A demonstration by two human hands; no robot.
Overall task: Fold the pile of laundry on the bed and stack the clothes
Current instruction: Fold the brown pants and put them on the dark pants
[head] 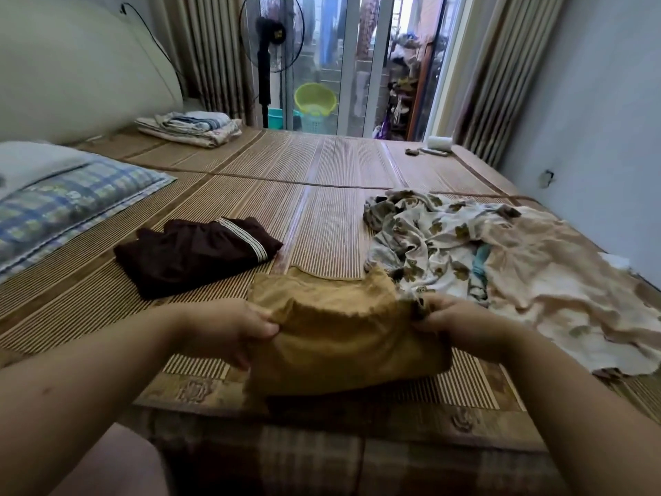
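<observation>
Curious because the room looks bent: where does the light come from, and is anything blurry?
Head view: daylight comes through the glass door, washed out near the top; the wide lens bows the curtains and wall; the mustard garment looks sharp, the balcony clutter soft.

Bed (393, 456) covered by a striped bamboo mat (322, 216). On the mat lie a checked pillow (71, 205) at left, a folded dark brown garment (189, 259) beside it, a mustard garment (339, 341) at the near edge, an unfolded laundry pile (465, 252) at right, and a folded bedding stack (189, 128) and a white roll (440, 143) along the far edge.
</observation>
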